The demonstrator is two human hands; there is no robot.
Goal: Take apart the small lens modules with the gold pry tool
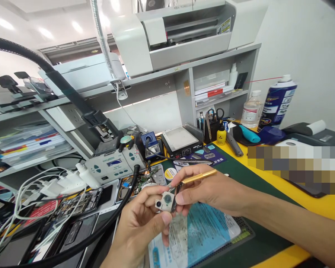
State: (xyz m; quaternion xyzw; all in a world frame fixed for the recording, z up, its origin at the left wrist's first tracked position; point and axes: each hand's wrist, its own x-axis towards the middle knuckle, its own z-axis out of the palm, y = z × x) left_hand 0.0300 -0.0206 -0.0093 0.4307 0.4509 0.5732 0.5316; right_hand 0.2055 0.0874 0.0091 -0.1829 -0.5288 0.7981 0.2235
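head: hands (141,219) hold gold tool (199,176), perhaps a camera module (166,201)

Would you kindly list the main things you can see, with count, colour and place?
Camera piece: 1, whitish, held in left hand
Slim tool: 1, gold, held in right hand
Printed sheet: 1, blue and white, beneath hands
Mat: 1, dark green, lower right
Spray can: 1, mostly blue, back right
Small bottle: 1, yellow, right of centre
Control box: 1, grey, left of centre
Large machine: 1, pale, top centre
Left hand: 1, bare, lower centre
Right hand: 1, bare, beside left hand
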